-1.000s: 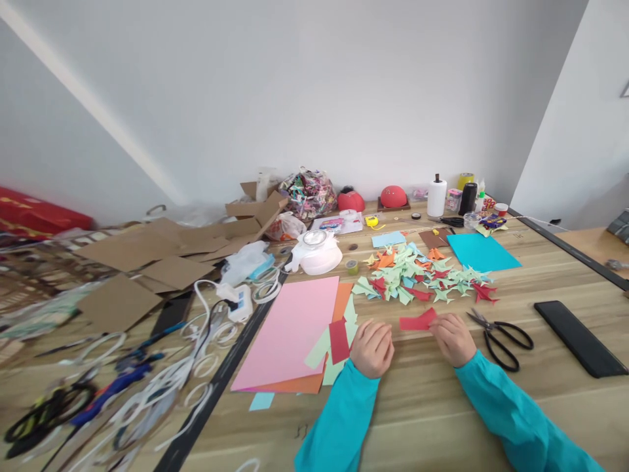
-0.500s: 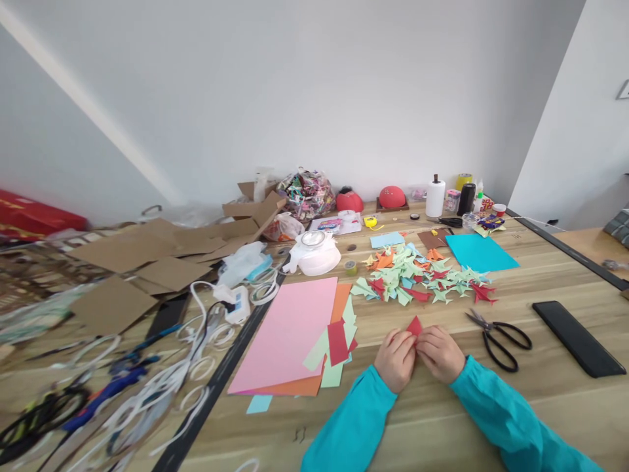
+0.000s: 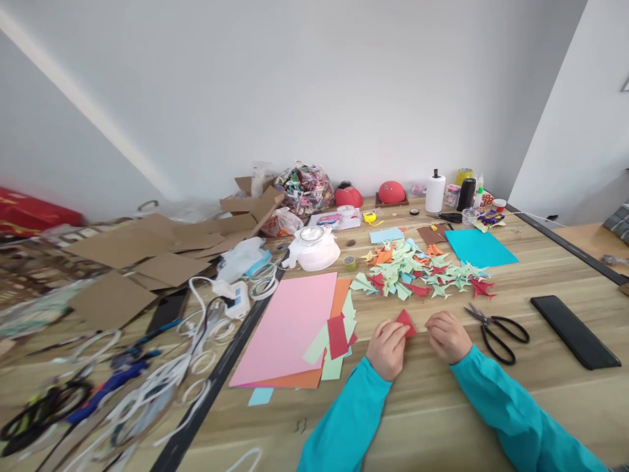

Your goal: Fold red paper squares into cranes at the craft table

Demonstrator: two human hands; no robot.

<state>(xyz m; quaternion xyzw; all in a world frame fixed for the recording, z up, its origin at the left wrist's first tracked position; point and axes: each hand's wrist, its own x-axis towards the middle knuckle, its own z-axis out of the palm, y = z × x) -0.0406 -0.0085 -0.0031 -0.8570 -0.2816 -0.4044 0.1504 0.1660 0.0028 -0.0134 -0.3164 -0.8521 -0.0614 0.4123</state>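
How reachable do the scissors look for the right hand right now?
Likely yes. The scissors lie on the tabletop just right of the right hand, with nothing visible between; the red paper is in the left hand.

From here I count two red domes [image 3: 392, 192], one tape measure [image 3: 369, 217], one pink sheet [image 3: 295, 328] showing, one teal sheet [image 3: 480, 247], one held red slip [image 3: 405, 322]; folded bits [image 3: 400, 265] too jumbled lol
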